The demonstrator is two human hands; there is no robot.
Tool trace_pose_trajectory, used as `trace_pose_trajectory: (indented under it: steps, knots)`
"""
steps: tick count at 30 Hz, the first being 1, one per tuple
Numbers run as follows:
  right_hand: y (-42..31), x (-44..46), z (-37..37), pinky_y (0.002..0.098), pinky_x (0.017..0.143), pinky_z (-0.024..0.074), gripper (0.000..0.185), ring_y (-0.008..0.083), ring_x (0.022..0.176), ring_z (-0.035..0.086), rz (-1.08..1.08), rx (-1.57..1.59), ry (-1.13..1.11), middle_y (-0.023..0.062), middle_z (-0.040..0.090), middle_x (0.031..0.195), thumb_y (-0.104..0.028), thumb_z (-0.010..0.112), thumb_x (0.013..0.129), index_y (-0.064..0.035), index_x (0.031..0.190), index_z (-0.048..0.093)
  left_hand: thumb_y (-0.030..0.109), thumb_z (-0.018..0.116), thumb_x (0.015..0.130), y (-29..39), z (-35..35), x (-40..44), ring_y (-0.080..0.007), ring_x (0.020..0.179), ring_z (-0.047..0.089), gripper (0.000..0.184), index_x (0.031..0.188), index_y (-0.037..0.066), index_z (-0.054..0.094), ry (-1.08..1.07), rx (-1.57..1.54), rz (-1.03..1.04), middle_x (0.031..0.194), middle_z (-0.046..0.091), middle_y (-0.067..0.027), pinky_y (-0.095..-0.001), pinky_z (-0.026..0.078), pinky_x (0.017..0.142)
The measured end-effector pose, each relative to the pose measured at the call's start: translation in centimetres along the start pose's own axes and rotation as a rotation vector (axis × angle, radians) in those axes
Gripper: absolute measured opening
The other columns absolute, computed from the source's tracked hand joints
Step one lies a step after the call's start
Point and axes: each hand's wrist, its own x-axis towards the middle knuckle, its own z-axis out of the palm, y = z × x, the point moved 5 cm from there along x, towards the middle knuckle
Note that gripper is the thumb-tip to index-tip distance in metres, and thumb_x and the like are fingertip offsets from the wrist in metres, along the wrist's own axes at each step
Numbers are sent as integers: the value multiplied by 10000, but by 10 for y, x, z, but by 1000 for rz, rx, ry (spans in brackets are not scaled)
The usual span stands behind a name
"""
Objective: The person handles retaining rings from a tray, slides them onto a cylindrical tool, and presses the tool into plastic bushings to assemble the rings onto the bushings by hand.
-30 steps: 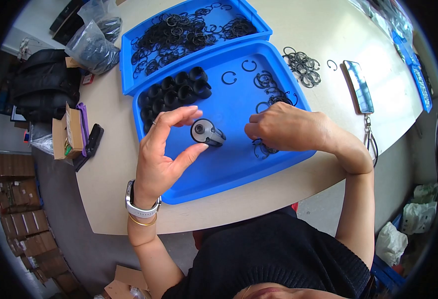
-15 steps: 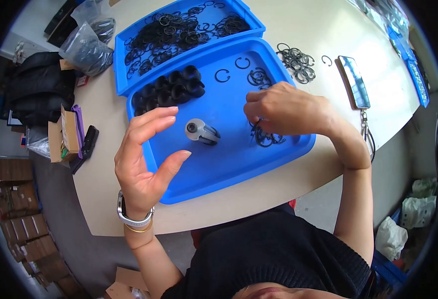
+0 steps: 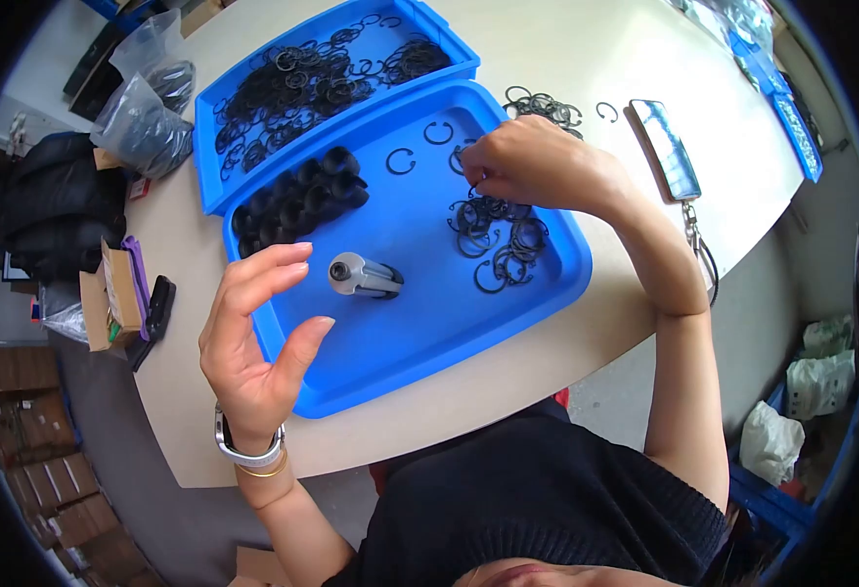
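My left hand [image 3: 253,342] is raised at the near left of the blue tray [image 3: 351,391], fingers and thumb spread with nothing between them. Just right of it, a grey slotted cylindrical piece [image 3: 363,277] with a dark hole in its end is in the tray. My right hand [image 3: 542,166] is over the tray's right side, fingertips pinched together beside a pile of black C-shaped retaining rings [image 3: 507,240]. Whatever is between those fingertips is too small to make out. Two loose retaining rings [image 3: 401,161] lie left of that hand.
Black cylindrical parts [image 3: 297,196] stand in rows at the tray's left. Behind, a blue bin [image 3: 209,166] holds many rings. More rings [image 3: 545,106] lie on the table [image 3: 595,39], near a phone [image 3: 666,147]. Plastic bags [image 3: 141,127] and a small cardboard box [image 3: 111,298] are at left.
The view has shifted, so the tray sits further left. My right hand has moved toward the back of the ring pile, uncovering more rings. The left hand keeps its spread pose.
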Motion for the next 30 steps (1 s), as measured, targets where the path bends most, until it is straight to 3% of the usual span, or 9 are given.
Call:
trace_pose_trajectory:
  steps: [10, 12, 18, 22, 25, 28, 30]
  knots:
    - [0, 0, 10, 390, 771, 555, 136, 278, 838, 721, 86, -176, -259, 113, 736, 850, -122, 714, 853, -79, 978, 743, 108, 816, 823, 2, 1, 1, -275, 1062, 678, 302, 1073, 1, 683, -15, 26, -18, 1156, 701, -171, -360, 539, 927]
    - [-7, -3, -10, 380, 775, 563, 200, 263, 829, 722, 9, 102, -31, 117, 731, 841, -105, 723, 855, -67, 1051, 716, 102, 816, 819, 2, 0, 1, -277, 1053, 679, 297, 1064, -2, 683, -5, 20, -10, 1148, 701, -174, -360, 542, 918]
    - [-4, -1, -9, 367, 778, 573, 227, 244, 808, 721, -7, 90, 77, 91, 731, 862, -87, 722, 870, -72, 1094, 691, 85, 814, 805, 8, -3, -1, -279, 1007, 680, 278, 1033, -5, 683, 24, 20, 14, 1111, 708, -187, -363, 551, 877]
    - [-8, -1, -16, 372, 781, 574, 227, 241, 827, 718, -31, 193, 80, 90, 730, 868, -71, 716, 863, -69, 1089, 691, 85, 812, 801, 11, -1, -2, -276, 982, 678, 265, 1018, 1, 686, 25, 17, 11, 1084, 716, -181, -357, 551, 853]
    - [0, 0, -10, 379, 779, 571, 212, 241, 837, 719, 37, 4, 31, 89, 731, 868, -66, 716, 852, -63, 1062, 691, 91, 812, 803, 12, 1, -1, -278, 976, 679, 256, 1010, 5, 688, 1, 43, 21, 1079, 719, -175, -357, 551, 847]
    - [-6, 1, -8, 385, 773, 565, 195, 243, 838, 721, -8, 199, -33, 87, 734, 873, -68, 720, 842, -60, 1035, 690, 102, 817, 804, 11, 1, -2, -275, 965, 678, 255, 1004, 9, 690, 0, 44, 35, 1080, 720, -171, -355, 549, 844]
    - [0, 2, -6, 383, 766, 564, 174, 245, 846, 723, 37, -14, 53, 91, 735, 872, -65, 714, 839, -58, 1012, 689, 107, 819, 803, 13, 2, -1, -273, 961, 679, 255, 1002, 11, 691, 0, 42, 25, 1078, 720, -172, -353, 547, 837]
